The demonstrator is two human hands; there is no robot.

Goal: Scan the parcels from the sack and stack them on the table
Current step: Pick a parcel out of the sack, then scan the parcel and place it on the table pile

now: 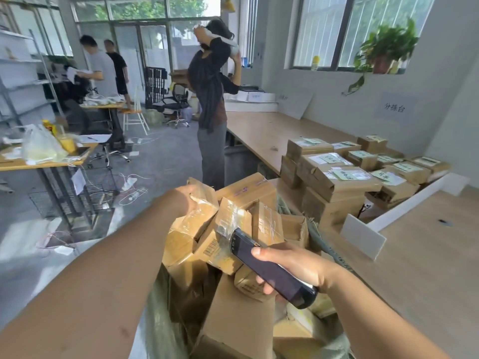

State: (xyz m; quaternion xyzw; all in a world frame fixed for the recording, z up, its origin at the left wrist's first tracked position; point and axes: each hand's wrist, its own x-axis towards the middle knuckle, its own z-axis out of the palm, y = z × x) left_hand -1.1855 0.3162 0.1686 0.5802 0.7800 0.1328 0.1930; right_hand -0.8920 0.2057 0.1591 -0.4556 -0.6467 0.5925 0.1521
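Parcel (204, 213) gripped by left hand (185, 196), right fingers (267, 286) clasping scanner (269, 270), open tabletop (259, 128) beyond stack (337, 177)

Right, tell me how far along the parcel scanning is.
Done: a stack of labelled parcels sits on the table. In hand: the right hand holds the scanner aimed at a barcoded parcel, while the left hand grips the neighbouring parcel atop the sack. Left: the sack is heaped with boxes, so a good deal likely remains.
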